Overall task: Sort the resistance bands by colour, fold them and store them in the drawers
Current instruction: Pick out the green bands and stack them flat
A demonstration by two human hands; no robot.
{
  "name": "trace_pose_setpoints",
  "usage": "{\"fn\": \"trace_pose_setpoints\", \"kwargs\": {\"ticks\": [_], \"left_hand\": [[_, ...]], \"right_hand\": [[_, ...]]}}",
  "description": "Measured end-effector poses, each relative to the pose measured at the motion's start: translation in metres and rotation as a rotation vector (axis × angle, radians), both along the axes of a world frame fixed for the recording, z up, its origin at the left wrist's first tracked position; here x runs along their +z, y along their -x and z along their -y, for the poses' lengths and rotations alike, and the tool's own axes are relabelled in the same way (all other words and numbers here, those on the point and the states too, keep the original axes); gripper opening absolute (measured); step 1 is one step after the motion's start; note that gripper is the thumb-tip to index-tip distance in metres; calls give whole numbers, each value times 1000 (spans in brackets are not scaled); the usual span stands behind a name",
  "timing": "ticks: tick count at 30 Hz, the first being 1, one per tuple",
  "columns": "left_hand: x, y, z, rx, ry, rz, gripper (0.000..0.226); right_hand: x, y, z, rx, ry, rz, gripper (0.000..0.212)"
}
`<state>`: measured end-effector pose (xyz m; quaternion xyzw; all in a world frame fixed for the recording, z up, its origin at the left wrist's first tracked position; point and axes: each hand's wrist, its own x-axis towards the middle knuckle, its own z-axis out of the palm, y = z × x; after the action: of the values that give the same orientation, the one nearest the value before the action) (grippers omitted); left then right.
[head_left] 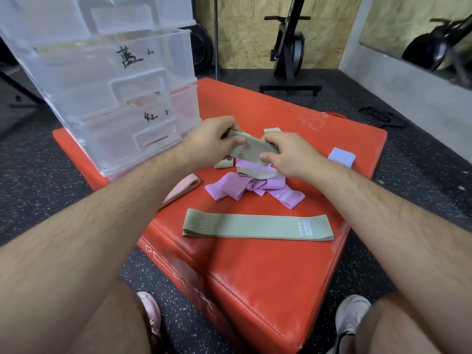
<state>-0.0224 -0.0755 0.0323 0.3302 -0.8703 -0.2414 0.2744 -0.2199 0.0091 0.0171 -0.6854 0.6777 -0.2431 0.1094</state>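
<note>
Both hands hold one green band (pixel 251 149) above the red box (pixel 255 264). My left hand (pixel 212 139) pinches its left end and my right hand (pixel 288 154) grips its right end. Part of the band hangs down below my right hand. Under the hands lies a tangle of purple bands (pixel 252 190). A flat green band (pixel 258 227) lies nearer to me. A pink band (pixel 180 187) sits at the left, partly under my left forearm. A folded blue band (pixel 341 157) rests at the right. Two more green bands (pixel 272 130) (pixel 223 163) show behind the hands.
A clear plastic drawer unit (pixel 107 80) with handwritten labels stands on the box's far left corner; pink bands show inside its lower drawer. Dark speckled rubber floor surrounds the box. Black exercise machines (pixel 291 47) stand by the far wall. My shoes are at the bottom edge.
</note>
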Motion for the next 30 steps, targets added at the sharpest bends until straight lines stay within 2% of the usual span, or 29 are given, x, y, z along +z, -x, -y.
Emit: {"fn": "trace_pose_setpoints", "kwargs": {"ticks": [5, 8, 11, 13, 18, 24, 27, 30], "left_hand": [[10, -16, -7, 55, -93, -93, 10], [14, -29, -7, 81, -161, -164, 10], [17, -45, -1, 121, -218, -203, 11], [16, -54, 1, 149, -244, -193, 13], [14, -70, -4, 223, -302, -155, 16], [0, -88, -16, 184, -403, -25, 21], [-5, -90, -29, 167, -370, 34, 15], [-12, -92, -40, 125, -379, 51, 19]], "right_hand": [[-3, 17, -7, -93, -51, -62, 22], [-1, 28, -10, -168, -44, -110, 3], [11, 38, -20, -206, -42, -71, 4], [17, 45, -28, -205, -67, -13, 5], [30, 63, -55, -197, -121, -15, 7], [25, 71, -84, -208, -237, 222, 17], [18, 68, -97, -190, -285, 171, 17], [7, 62, -105, -160, -318, 150, 20]]}}
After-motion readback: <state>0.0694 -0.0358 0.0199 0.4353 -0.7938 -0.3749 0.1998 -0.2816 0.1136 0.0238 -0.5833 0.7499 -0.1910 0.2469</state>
